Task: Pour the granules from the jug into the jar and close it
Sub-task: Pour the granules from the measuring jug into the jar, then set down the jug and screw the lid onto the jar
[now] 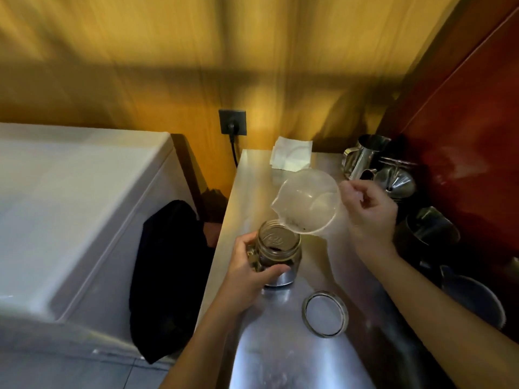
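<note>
A clear glass jar (279, 248) stands upright on the steel counter (280, 346), open, with dark granules inside. My left hand (250, 272) grips its side. My right hand (368, 217) holds a clear plastic jug (309, 202) by its handle, tilted with the spout over the jar's mouth. A few dark granules cling to the jug's lower wall. The jar's lid (325, 313), a metal ring with a white centre, lies flat on the counter to the right of the jar, in front of my right forearm.
Several steel pitchers (365, 155) and a metal funnel (394, 181) crowd the counter's right side against a red wall. Folded white paper (292, 157) lies at the back. A black cloth (168, 276) hangs left of the counter beside a white appliance (70, 206).
</note>
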Tool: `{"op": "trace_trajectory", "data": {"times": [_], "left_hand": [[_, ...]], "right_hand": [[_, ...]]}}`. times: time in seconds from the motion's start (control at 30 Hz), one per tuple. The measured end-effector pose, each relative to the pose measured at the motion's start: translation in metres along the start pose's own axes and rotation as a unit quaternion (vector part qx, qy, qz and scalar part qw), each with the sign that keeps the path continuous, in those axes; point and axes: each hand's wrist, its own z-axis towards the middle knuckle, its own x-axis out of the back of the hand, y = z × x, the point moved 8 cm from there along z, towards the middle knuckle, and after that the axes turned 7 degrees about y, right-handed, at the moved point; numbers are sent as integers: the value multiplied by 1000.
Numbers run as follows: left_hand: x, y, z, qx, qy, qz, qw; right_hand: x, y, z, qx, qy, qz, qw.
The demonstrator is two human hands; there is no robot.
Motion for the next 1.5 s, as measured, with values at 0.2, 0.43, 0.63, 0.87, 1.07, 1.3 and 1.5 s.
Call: {"op": "trace_trajectory", "data": {"times": [0.2,0.43,0.63,0.87,1.07,1.3,1.5], "left_hand": [[-1,4,1,-26,1,18,1000],[0,4,0,-27,-3,35,999],[1,4,2,-31,1,45,999],[2,3,1,-24,-2,36,999],[2,2,2,-31,-2,47,998],[2,2,2,-39,-11,46,998],[3,-2,0,-42,-19,50,998]], "right_hand": [[24,75,-24,-200,114,13,973],[42,114,-49,-258,163,-9,952],[54,118,-58,-261,181,-36,948],[55,116,-57,-261,141,-59,953],[59,89,-46,-181,129,-59,973],[69,39,-67,-31,110,-91,989],[49,67,-113,-63,-111,-244,961]]}}
